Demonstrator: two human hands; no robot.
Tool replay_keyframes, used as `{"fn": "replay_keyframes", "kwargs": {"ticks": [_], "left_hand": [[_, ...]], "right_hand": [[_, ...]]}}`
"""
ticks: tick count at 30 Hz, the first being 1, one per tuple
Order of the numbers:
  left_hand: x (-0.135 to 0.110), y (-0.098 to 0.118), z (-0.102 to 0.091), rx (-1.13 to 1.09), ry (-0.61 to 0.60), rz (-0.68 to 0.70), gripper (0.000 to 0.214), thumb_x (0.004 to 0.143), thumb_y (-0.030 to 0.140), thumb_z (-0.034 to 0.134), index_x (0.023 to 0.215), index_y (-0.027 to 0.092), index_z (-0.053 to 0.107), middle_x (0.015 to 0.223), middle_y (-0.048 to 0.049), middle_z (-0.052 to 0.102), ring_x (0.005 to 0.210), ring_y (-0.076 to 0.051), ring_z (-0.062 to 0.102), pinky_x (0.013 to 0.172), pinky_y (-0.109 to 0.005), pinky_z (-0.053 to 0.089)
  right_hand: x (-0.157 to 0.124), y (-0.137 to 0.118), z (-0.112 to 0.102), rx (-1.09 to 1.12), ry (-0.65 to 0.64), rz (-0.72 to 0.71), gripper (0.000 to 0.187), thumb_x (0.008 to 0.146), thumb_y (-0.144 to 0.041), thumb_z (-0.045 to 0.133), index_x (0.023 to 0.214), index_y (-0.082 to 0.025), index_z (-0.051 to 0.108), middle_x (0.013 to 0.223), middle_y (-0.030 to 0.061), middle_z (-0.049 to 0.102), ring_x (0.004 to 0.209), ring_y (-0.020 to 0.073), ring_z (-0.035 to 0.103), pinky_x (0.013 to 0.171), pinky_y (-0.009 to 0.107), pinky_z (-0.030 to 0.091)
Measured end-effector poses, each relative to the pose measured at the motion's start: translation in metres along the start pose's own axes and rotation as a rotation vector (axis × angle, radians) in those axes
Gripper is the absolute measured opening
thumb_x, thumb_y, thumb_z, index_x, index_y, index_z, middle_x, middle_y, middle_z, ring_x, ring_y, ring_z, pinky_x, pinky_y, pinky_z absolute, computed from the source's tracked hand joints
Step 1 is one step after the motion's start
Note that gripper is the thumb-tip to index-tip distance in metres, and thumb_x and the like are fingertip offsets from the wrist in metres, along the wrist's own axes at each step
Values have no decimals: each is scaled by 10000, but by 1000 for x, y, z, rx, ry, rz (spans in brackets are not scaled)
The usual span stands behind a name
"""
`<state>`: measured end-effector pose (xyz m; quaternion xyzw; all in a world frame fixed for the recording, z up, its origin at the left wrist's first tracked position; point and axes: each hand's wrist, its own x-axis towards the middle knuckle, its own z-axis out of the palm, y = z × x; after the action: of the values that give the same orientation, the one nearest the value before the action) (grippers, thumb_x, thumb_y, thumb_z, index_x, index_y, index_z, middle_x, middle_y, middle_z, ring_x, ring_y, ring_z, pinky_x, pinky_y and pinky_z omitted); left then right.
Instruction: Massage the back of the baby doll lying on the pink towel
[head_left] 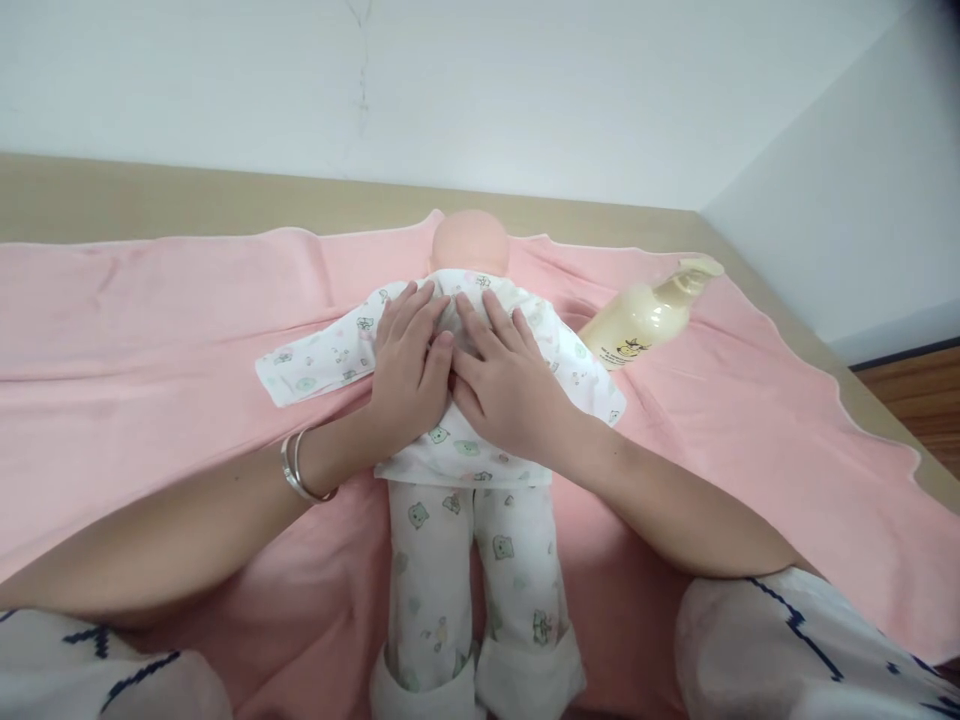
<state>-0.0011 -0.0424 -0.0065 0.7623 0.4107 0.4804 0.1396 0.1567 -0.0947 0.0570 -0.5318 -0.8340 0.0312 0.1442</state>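
Note:
A baby doll [470, 243] lies face down, the back of its bald head toward the wall. It wears a white printed top [469, 450] and matching trousers [433, 575] with turned-up cuffs. My left hand [411, 365] rests flat on the left of the doll's upper back, fingers stretched out. On the right of the back lies my right hand [514, 385], its fingers spread. The two thumbs meet near the middle. Neither hand grips anything. The doll's own hands are hidden in or beyond the sleeves.
A pink blanket [150, 330] with soft folds covers most of the beige surface [225, 195]. To the right of the doll, a cream pump bottle [645, 318] lies tilted on the blanket. A white wall [480, 90] rises behind, meeting a side wall at the right.

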Motion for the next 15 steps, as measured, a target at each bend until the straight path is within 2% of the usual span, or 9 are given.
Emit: {"fn": "replay_keyframes", "kwargs": {"ticks": [2, 4, 7, 9, 11, 13, 15], "left_hand": [[0, 0, 0, -10, -5, -7, 486, 1105, 468, 332, 1437, 227, 593, 1590, -98, 567, 1570, -285, 438, 1349, -567, 326], [1, 0, 0, -15, -12, -20, 490, 1101, 484, 351, 1440, 228, 593, 1596, -102, 561, 1573, -294, 434, 1350, -575, 320], [1, -1, 0, -15, -19, -34, 490, 1097, 498, 368, 1427, 227, 608, 1601, -102, 558, 1570, -305, 438, 1347, -585, 323], [1, -1, 0, -20, -26, -39, 487, 1097, 502, 375, 1420, 227, 614, 1597, -101, 563, 1559, -297, 454, 1342, -577, 340], [1, -2, 0, -29, -32, -44, 489, 1099, 507, 375, 1426, 231, 613, 1596, -101, 565, 1552, -285, 465, 1338, -561, 356], [0, -3, 1, -38, -28, -42, 507, 1104, 515, 358, 1434, 226, 613, 1591, -107, 569, 1549, -279, 471, 1335, -550, 364], [0, -4, 1, -54, -13, -19, 541, 1112, 523, 319, 1441, 209, 612, 1586, -120, 572, 1548, -276, 473, 1335, -544, 366]], "right_hand": [[6, 9, 1, 46, 2, 5, 448, 1052, -312, 452, 1438, -260, 673, 1757, 84, 312, 1663, 391, 190, 1331, 704, 163], [17, 26, 1, 96, 7, 56, 511, 1034, -347, 491, 1534, -292, 577, 1776, 66, 261, 1670, 381, 166, 1326, 713, 154], [32, 53, -1, 137, -5, 184, 643, 1051, -463, 464, 1650, -237, 410, 1782, 123, 218, 1665, 416, 153, 1308, 723, 177], [34, 59, -3, 109, -28, 241, 688, 1076, -507, 400, 1673, -170, 352, 1764, 177, 248, 1650, 435, 198, 1300, 722, 194], [28, 50, -4, 33, -19, 273, 700, 1093, -493, 355, 1675, -105, 327, 1742, 230, 276, 1631, 458, 237, 1285, 740, 203], [14, 27, -3, -58, 32, 268, 680, 1093, -432, 359, 1650, -43, 357, 1720, 271, 298, 1620, 488, 243, 1271, 763, 203], [-2, 2, 0, -109, 59, 113, 618, 1071, -346, 407, 1606, -39, 449, 1711, 256, 332, 1615, 491, 254, 1296, 743, 173]]}}
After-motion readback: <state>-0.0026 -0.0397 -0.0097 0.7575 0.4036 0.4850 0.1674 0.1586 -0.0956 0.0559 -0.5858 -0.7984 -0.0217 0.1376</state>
